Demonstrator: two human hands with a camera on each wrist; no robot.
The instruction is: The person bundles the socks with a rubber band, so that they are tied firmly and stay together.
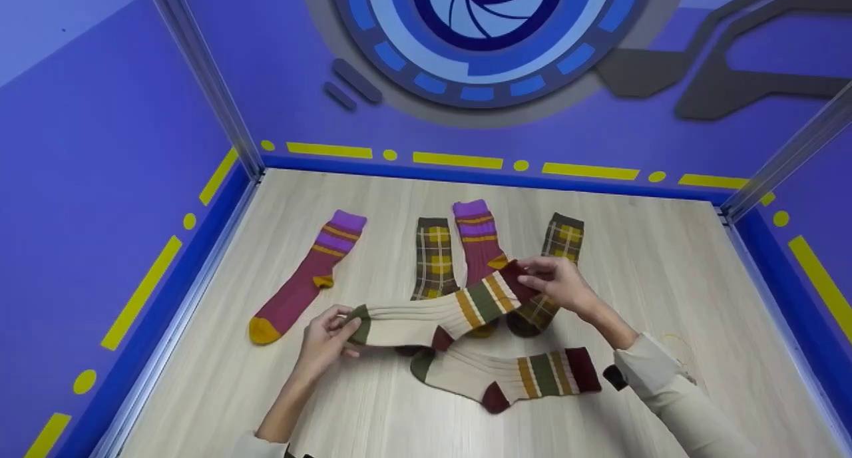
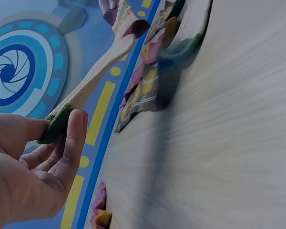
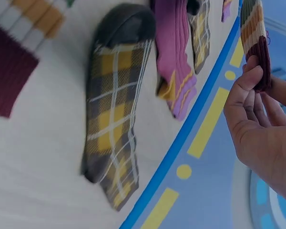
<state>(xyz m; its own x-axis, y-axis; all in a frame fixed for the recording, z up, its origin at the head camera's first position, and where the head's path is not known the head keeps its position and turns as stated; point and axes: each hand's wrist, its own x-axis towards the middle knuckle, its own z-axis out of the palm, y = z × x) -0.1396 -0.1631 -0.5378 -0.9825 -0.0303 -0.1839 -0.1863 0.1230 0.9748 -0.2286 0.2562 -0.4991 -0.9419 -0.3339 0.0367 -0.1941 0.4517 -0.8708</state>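
Cream and ribbed, with ochre and green bands, the lifted sock (image 1: 399, 321) stretches between two hands above the wooden tabletop (image 1: 200, 391). At its green toe (image 1: 359, 325), the left hand (image 1: 326, 338) pinches with thumb and fingertip, its lower fingers loosely bent. The right hand (image 1: 562, 285) grips the dark red cuff (image 1: 516, 281) between thumb and fingers. Nearer the person, the matching cream sock (image 1: 466, 375) lies flat, toe to the left. Beyond the lifted sock lie a plaid sock (image 1: 434, 251), a purple-cuffed burgundy sock (image 1: 478, 245) and a second plaid sock (image 1: 564, 238), each partly covered in the head view. Well apart, leftward, lies another burgundy sock (image 1: 299, 295).
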